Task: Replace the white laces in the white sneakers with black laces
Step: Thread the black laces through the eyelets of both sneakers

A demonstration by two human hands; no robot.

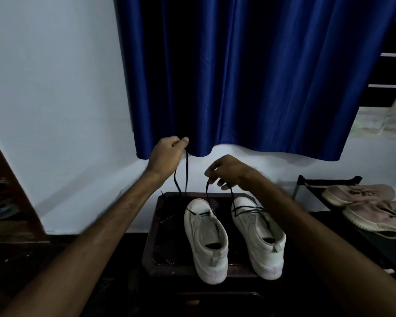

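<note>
One wide-angle view is taken from the wearer's head, aimed forward and down; the white sneakers (206, 239) on the dark stool (167, 239) are seen near, from behind their heels, the blue curtain (249, 76) faced beyond

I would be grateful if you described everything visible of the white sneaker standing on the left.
The left white sneaker is a low-top that looks like smooth leather or synthetic, with a thick sole and a heel tab. It stands upright on the dark table, heel toward the camera, toe toward the wall, beside the right sneaker without touching it. A black lace crosses only its toe-end eyelets; the rest look empty. The left hand and right hand pinch lace strands above it, not the shoe.
</note>
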